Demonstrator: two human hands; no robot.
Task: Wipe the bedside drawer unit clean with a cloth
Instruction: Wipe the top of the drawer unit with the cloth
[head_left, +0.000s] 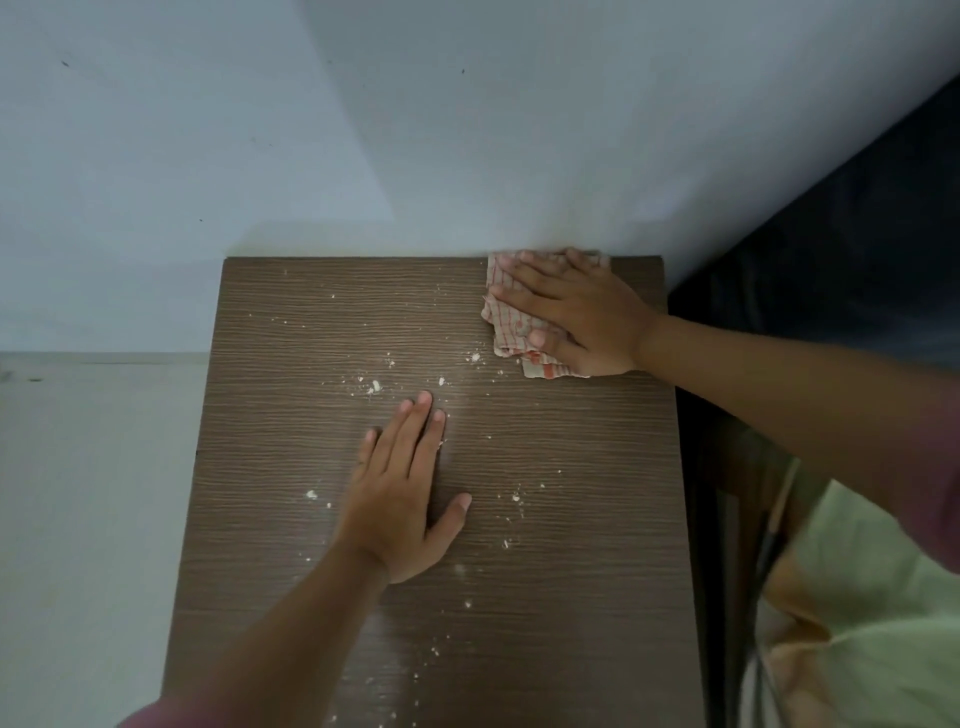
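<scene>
The brown wood-grain top of the bedside drawer unit (291, 322) fills the middle of the view, seen from above. White crumbs and dust (375, 386) are scattered over its middle and front. A folded red-and-white checked cloth (497, 332) lies at the back right corner against the wall. My right hand (576, 317) presses flat on the cloth with straight fingers. My left hand (402, 488) rests flat, palm down, on the middle of the top, fingers together and thumb spread.
A pale grey wall (363, 156) stands directly behind the unit. Light floor (88, 493) lies to the left. On the right are a dark bed frame (831, 249) and pale green bedding (872, 623), close beside the unit's right edge.
</scene>
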